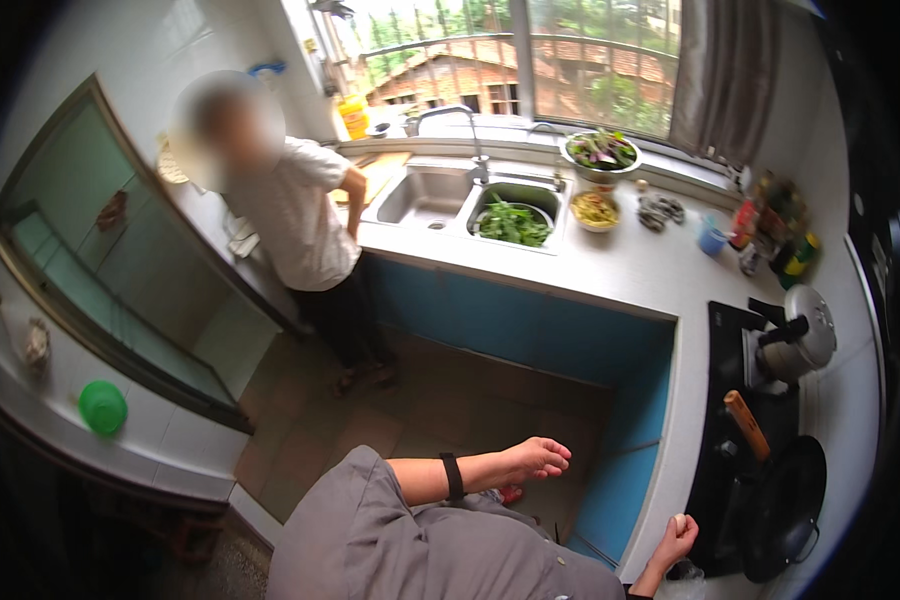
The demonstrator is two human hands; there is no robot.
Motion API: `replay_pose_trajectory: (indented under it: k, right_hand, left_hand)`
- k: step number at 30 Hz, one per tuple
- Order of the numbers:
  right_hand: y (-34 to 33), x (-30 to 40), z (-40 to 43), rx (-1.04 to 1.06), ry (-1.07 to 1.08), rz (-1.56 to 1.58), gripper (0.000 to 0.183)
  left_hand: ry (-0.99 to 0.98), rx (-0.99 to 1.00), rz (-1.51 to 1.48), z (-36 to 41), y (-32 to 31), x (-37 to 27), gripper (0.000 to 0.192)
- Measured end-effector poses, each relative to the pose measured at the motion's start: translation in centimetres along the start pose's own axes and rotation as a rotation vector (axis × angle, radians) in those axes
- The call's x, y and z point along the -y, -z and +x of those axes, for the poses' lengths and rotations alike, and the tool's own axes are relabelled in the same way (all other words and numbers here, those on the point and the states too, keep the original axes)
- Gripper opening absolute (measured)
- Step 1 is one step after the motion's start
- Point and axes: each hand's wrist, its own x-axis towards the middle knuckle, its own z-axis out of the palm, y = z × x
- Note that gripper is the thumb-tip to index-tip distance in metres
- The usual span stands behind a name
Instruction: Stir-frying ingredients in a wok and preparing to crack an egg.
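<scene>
My left hand (pixel 541 458) hangs over the floor in front of my body, its fingers loosely bent and nothing visible in them. A black band (pixel 452 477) circles that wrist. My right hand (pixel 673 546) is at the counter's edge, left of the black wok (pixel 787 517). Its fingers are curled around a small pale object (pixel 679 519), too small to identify. Below this hand lies a clear plastic bag (pixel 686 573), partly hidden. A wooden handle (pixel 748 425) sticks out beside the wok on the black gas stove (pixel 709 480).
A pressure cooker (pixel 791 352) stands on the far burner. Leafy greens (pixel 516 223) fill the right sink basin; a steel colander (pixel 601 172) of vegetables and a yellowish bowl (pixel 595 211) stand beside it. Bottles (pixel 795 259) line the corner. Another person (pixel 300 217) stands left of the sink.
</scene>
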Motion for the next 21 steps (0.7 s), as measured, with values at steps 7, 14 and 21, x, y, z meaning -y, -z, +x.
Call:
replay_pose_trajectory:
  k: [7,14,21]
  right_hand:
    - [-10.1,13.4,-2.7,0.473,-0.518,0.827,0.039]
    - [-16.8,18.9,-6.7,0.753,-0.606,1.042,0.043]
    - [-17.8,22.6,-9.0,0.782,-0.573,0.946,0.042]
  left_hand:
    - [-0.117,-0.066,-0.049,-6.5,6.0,2.7,0.015]
    - [-0.205,-0.181,-0.138,-12.4,12.1,3.3,0.014]
    - [-0.2,-0.235,-0.155,-14.8,14.1,2.5,0.014]
